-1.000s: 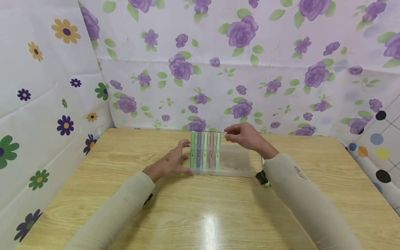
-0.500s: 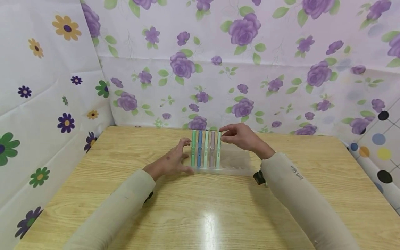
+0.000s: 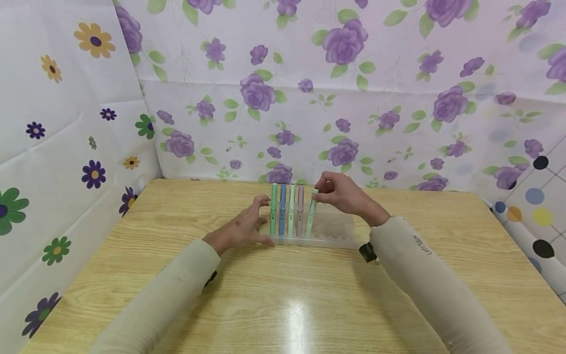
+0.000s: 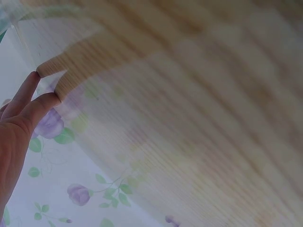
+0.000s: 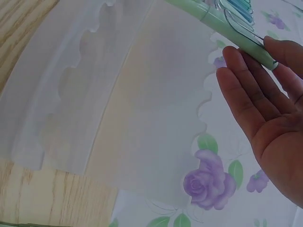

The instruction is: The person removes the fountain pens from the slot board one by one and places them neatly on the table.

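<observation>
Several capped pens stand in a row in a clear plastic pen stand [image 3: 336,243]. From the left they are a green pen [image 3: 273,209], a blue pen [image 3: 282,209], a pale mint pen [image 3: 292,209] and a mauve pen [image 3: 300,209]. My right hand [image 3: 344,193] pinches the capped top of a pale green pen [image 3: 311,216] between thumb and fingers; this pen leans right, its lower end at the stand's front ledge. My left hand [image 3: 243,228] holds the stand's left end, thumb at the front ledge. In the left wrist view its fingertips [image 4: 56,96] touch a surface.
The stand's scalloped slots [image 5: 61,90] on the right hold no pens. Below lies a light wood table [image 3: 265,305], with a flowered cloth [image 3: 212,132] hanging behind it. Near the right sleeve is a small black object [image 3: 367,252].
My right hand has come left to the end pen and taken hold of its top. That pen has gone from upright to tilted right. The left hand keeps its place.
</observation>
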Motion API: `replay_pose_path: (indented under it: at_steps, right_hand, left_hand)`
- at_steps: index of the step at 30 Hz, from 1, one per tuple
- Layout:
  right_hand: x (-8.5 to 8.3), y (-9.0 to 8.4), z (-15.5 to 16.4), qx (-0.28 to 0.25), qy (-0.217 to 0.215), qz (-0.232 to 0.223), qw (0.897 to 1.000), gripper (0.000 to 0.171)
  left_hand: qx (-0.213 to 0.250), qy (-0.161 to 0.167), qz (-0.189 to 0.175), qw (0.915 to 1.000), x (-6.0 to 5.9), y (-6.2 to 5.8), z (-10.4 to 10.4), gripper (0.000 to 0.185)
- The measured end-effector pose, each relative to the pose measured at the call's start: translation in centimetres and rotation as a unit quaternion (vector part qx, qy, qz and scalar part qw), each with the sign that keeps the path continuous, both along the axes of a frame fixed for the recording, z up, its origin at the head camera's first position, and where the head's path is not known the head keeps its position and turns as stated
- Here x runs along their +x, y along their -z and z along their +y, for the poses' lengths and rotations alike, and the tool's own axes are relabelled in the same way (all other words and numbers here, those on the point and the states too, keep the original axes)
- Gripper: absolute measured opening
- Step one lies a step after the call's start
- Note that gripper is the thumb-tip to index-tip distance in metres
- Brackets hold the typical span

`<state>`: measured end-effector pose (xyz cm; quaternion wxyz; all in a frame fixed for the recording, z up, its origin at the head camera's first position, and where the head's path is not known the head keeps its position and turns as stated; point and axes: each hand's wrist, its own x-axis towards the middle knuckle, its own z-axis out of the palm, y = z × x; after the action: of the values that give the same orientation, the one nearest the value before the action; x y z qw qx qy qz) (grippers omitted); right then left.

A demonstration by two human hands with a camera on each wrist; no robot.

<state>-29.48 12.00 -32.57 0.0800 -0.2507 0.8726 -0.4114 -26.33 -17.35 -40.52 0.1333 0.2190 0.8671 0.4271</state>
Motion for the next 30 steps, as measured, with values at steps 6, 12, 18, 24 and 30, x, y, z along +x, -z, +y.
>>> replay_pose_path:
  at_steps: [6,12,18,24,30]
  right_hand:
    - [0.0,-0.5,0.5,0.001,0.014,0.024,1.0,0.016]
    - [-0.1,-1.2,1.5,-0.02,0.024,0.013,0.999,0.02]
    - [-0.2,-1.7,2.8,-0.023,0.026,0.013,0.999,0.026]
    - [0.1,-2.0,4.6,-0.033,0.038,-0.001,0.999,0.033]
    - [0.5,-2.1,6.5,-0.023,0.053,0.008,0.998,0.034]
  left_hand:
    - [0.001,-0.001,0.003,1.0,0.0,0.2,0.0,0.102]
    - [0.0,-0.003,0.001,1.0,0.0,0.1,0.0,0.103]
    - [-0.009,-0.009,0.01,0.9999,-0.1,0.1,0.0,0.102]
    - [-0.006,-0.006,0.006,0.9999,-0.2,0.1,0.0,0.102]
    - [-0.008,-0.004,0.009,0.9999,-0.1,0.1,0.0,0.103]
